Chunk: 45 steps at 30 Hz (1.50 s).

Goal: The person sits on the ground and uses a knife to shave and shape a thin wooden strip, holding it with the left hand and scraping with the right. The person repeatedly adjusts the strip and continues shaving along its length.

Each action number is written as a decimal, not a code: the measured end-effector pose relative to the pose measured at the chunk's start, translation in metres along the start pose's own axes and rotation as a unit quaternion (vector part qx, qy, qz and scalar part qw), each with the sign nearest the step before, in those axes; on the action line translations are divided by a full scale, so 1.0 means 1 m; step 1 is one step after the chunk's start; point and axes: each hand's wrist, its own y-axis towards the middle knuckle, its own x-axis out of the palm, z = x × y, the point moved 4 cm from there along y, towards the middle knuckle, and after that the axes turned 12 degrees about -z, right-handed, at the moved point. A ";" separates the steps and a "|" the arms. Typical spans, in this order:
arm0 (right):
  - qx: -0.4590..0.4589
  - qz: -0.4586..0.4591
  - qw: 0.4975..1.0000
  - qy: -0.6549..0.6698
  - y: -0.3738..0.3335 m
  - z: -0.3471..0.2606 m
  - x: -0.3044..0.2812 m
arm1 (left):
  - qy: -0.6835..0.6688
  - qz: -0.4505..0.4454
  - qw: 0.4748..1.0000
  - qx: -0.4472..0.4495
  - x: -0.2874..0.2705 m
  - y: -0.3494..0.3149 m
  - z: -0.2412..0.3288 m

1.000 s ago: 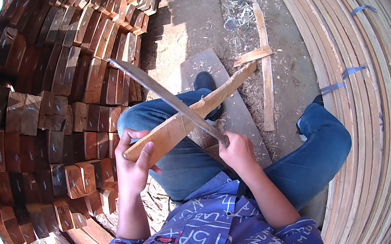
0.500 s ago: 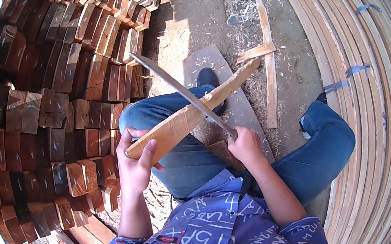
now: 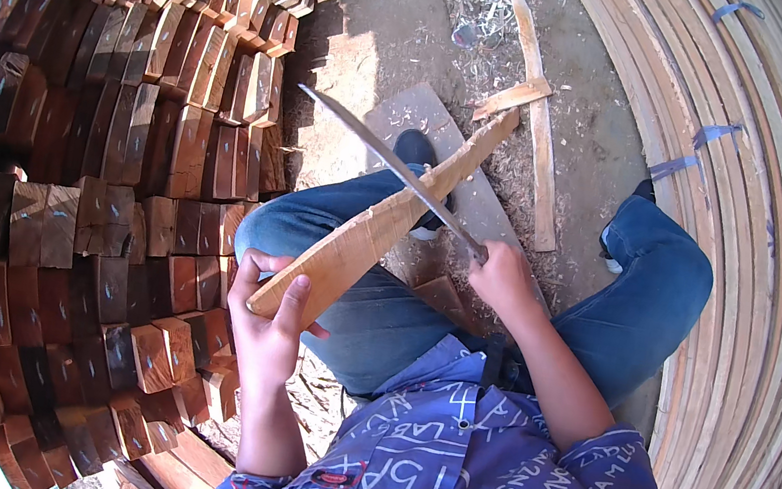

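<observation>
A long, tapering piece of pale wood [image 3: 343,258] slants away from me across my thigh. My left hand [image 3: 269,333] grips its near, wider end, thumb on one side and fingers round the other. In my right hand [image 3: 503,280] is the handle of a machete [image 3: 363,140], whose long thin blade crosses over the wood and points up to the left. Small curled shavings cling along the wood's edge near the blade. The far tip of the wood is close to a flat wooden strip [image 3: 514,99] on the ground.
Stacked reddish-brown blocks [image 3: 121,224] form a wall on my left. Long pale boards [image 3: 715,242], bound with blue ties, curve along the right. A longer strip [image 3: 539,166], a grey board [image 3: 486,218] and scattered shavings lie on the ground between my legs.
My right hand and the machete have shifted to the right and slightly away, so the blade crosses the wood farther along. The left hand's grip is nearly unmoved.
</observation>
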 end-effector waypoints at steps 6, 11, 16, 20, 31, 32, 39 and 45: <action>0.124 -0.050 0.987 0.090 0.022 0.050 -0.013 | -0.007 0.003 1.000 -0.010 -0.019 0.004 -0.018; 0.024 -0.028 0.994 0.103 0.003 0.016 -0.004 | -0.019 0.000 1.000 -0.001 -0.018 0.009 -0.013; 0.020 -0.057 0.992 0.115 -0.018 0.008 -0.002 | 0.021 0.001 1.000 -0.018 -0.017 0.004 -0.012; 0.004 -0.023 0.990 0.142 -0.029 0.019 0.001 | 0.051 -0.017 0.999 -0.004 -0.004 -0.008 -0.011; 0.086 -0.004 0.980 0.181 -0.099 0.017 -0.052 | 0.413 -0.280 0.815 0.296 0.037 -0.037 0.034; 0.077 0.001 0.982 0.171 -0.103 0.016 -0.056 | 0.419 -0.282 0.809 0.302 0.033 -0.034 0.036; -0.019 -0.017 0.992 0.123 -0.117 -0.040 -0.078 | 0.410 -0.169 0.829 0.340 0.022 -0.020 0.032; -0.038 -0.094 0.994 0.029 -0.107 -0.066 -0.066 | 0.404 -0.160 0.800 0.414 0.001 -0.004 0.023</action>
